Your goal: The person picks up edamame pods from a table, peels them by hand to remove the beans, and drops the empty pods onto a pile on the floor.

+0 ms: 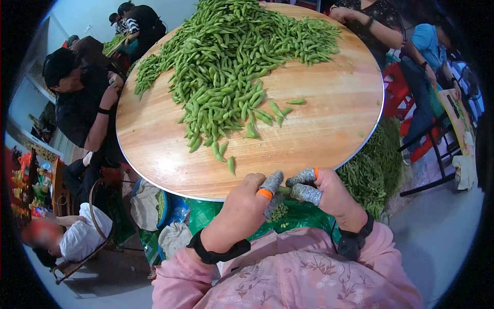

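My left hand (237, 210) and my right hand (333, 196) meet just past the near edge of the round wooden table (319, 129). Between the fingertips of both is a green soybean pod (284, 190), mostly covered by the fingers. Grey knit finger cots with orange bands cover some thumbs and fingers. Below the hands, shelled green beans (278, 211) lie on green plastic (203, 212). A large heap of soybean pods (221, 67) covers the table's far and middle part, and several loose pods trail toward me.
People in dark clothes (77, 98) sit around the table. A pile of leafy green stalks or pods (370, 167) lies at the right below the rim. Bags and a blue tub (163, 208) stand at the lower left. A black-legged stand (437, 154) is at the right.
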`<state>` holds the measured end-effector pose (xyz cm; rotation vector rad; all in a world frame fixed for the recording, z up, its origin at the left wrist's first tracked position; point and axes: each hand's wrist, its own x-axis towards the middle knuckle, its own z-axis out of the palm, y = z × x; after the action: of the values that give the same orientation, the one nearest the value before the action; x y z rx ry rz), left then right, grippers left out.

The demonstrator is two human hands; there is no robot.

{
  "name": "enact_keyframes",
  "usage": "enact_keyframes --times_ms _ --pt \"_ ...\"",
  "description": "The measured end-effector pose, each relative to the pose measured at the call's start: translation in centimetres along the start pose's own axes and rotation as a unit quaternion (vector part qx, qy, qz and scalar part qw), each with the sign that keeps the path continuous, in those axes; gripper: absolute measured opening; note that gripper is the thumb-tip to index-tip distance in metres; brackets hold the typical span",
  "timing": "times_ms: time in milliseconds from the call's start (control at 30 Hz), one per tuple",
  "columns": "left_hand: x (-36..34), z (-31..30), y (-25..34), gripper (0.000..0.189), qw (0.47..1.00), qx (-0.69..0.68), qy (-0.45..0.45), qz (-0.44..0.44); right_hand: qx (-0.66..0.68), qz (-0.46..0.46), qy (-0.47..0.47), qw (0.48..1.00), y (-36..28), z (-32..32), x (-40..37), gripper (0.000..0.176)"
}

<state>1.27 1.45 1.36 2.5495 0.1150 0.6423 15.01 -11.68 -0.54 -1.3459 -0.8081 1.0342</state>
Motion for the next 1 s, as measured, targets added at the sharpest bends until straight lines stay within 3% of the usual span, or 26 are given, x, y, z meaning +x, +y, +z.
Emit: enact_keyframes --times_ms 67,167,233,267,333,467,500,533,567,600,700,767,800,867,1000 --pt "-0.2 0.0 -0.4 0.027 0.993 0.089 -0.071 -0.028 -0.019 -0.016 0.005 1.000 -0.2 0.1 -0.3 0.017" --pt "-0.8 0.3 -0.2 0.023 0.994 0.006 -0.050 -0.095 0.093 -0.036 0.071 0.992 0.5 0.1 -0.9 0.018" --pt "-1.4 0.8 0.1 0.020 0.988 -0.057 -0.049 -0.131 0.322 0.104 -0.026 0.941 2.5 -1.1 -1.4 0.020" --pt "-1.6 1.1 0.1 0.018 0.978 -0.118 -0.047 -0.166 0.322 0.104 -0.025 0.941 2.9 -1.1 -1.5 0.020" --pt "-2.0 1.9 0.1 0.016 0.970 -0.166 -0.038 -0.175 0.460 0.110 -0.055 0.880 3.6 -1.0 -1.8 0.022" --pt "-1.5 2.9 0.9 0.014 0.932 -0.324 0.005 -0.165 0.380 0.024 0.010 0.925 0.9 0.3 -1.4 0.021" --pt "-1.3 3.0 1.1 0.014 0.932 -0.324 0.006 -0.163 0.250 -0.031 0.046 0.967 0.7 0.9 -1.2 0.020" --pt "-1.3 3.1 1.2 0.015 0.897 -0.385 0.002 -0.219 0.114 -0.085 0.080 0.987 0.6 1.4 -1.0 0.019" --pt "-1.4 3.1 1.3 0.015 0.854 -0.442 -0.001 -0.274 0.114 -0.085 0.078 0.987 0.6 1.7 -0.9 0.019" --pt "-1.3 3.0 1.3 0.015 0.854 -0.442 0.000 -0.275 0.137 -0.070 0.067 0.986 0.7 2.0 -1.0 0.020" --pt "-1.3 2.9 1.4 0.014 0.878 -0.433 0.012 -0.204 0.144 -0.006 0.019 0.989 0.8 1.4 -1.3 0.020" --pt "-1.9 2.9 0.8 0.014 0.967 -0.207 -0.009 -0.149 0.127 0.042 -0.020 0.991 0.6 0.6 -1.5 0.021" --pt "-1.9 2.6 0.8 0.014 0.967 -0.208 -0.010 -0.149 0.130 0.037 -0.021 0.991 0.3 0.2 -1.6 0.020" --pt "-1.8 2.0 1.0 0.018 0.996 -0.035 0.009 -0.077 0.132 0.033 -0.020 0.991 0.0 0.0 -2.0 0.020" --pt "-1.7 1.8 0.9 0.029 0.999 0.026 0.007 -0.035 0.127 0.002 -0.003 0.992 -0.2 0.1 -2.2 0.017"
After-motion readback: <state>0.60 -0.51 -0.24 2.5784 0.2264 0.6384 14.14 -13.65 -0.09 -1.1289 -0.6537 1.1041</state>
